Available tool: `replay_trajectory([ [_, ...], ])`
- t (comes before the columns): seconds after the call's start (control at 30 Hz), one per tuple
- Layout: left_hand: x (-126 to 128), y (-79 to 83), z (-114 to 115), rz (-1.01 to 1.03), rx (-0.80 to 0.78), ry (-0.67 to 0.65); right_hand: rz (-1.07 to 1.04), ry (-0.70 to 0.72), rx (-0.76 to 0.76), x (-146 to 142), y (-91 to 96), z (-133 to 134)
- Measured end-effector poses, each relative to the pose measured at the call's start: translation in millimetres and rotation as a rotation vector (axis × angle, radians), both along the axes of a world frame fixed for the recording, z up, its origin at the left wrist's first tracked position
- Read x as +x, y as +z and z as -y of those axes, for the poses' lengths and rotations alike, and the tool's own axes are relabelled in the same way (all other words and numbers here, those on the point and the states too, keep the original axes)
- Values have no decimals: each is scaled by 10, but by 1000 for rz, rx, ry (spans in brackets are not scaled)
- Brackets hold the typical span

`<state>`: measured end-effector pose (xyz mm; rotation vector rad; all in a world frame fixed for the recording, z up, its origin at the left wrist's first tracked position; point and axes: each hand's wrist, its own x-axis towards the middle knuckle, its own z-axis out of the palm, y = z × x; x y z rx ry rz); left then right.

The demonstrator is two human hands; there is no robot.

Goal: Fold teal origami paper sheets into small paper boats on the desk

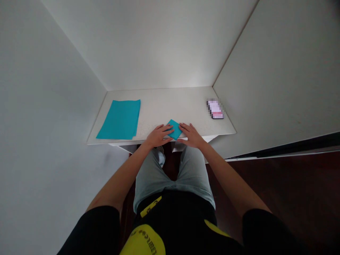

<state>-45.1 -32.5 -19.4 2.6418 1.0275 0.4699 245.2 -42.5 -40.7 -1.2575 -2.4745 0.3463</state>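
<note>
A small folded piece of turquoise paper lies at the front edge of the white table, turned so that one corner points away from me. My left hand rests on its left side, fingers stretched out and the tips on the paper. On the opposite side, my right hand touches the right corner with extended fingertips. Both thumbs are near the corner closest to me. Parts of the paper's side edges are hidden under the fingers.
Larger turquoise sheets lie stacked at the table's left. A phone, blurred by pixels, lies at the right. The white table is enclosed by walls at the back, left and right. My legs are below its front edge.
</note>
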Motion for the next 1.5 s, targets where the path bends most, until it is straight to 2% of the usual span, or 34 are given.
replay_trajectory([
  [0.3, 13, -80, -73, 235, -66, 69, -182, -56, 26, 15, -57, -82],
  [0.43, 16, -126, -122, 383, -85, 157, -302, -101, 38, -14, -61, -133],
  [0.57, -4, -137, -146, 318, -7, 336, -354, -180, 43, -30, -68, -151],
  [0.73, -9, -134, -186, 315, -121, 403, -336, -266, 40, -65, -51, -140],
  [0.97, 80, -65, -137, 295, -68, 519, -285, -330, 61, -152, -7, -94],
  [1.07, 119, -21, -83, 185, 8, 488, -243, -309, 77, -154, 21, -77],
  [1.27, 156, -17, 104, -5, 63, 191, -136, -286, 77, -186, 96, -47],
  [1.43, 161, -37, 223, -55, 71, 155, 10, -96, 93, -537, 93, 141],
  [1.5, 155, -36, 235, -50, 62, 143, 19, -89, 78, -657, 63, 220],
])
